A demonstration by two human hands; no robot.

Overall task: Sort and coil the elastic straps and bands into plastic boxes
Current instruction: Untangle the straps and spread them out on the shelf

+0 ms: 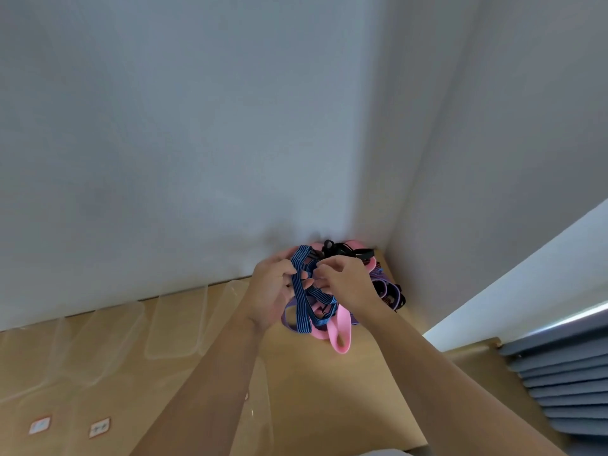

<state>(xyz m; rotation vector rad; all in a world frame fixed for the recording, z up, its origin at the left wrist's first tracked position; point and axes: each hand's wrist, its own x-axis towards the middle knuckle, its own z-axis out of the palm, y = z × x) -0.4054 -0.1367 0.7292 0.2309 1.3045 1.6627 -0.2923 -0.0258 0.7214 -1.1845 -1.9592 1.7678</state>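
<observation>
We see left hand and right hand on blue striped strap.
Both pinch it, fingers curled, above pink band pile on bench, near clear boxes.

- I see a blue strap with thin dark stripes.
- A plain pink band.
- A plain purple band.
- Black straps.
- Clear boxes, tan bench.

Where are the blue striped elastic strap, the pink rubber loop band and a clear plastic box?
Blue striped elastic strap (300, 312): head view, hanging length.
Pink rubber loop band (342, 342): head view, near end.
Clear plastic box (176, 324): head view, bare base.
</observation>
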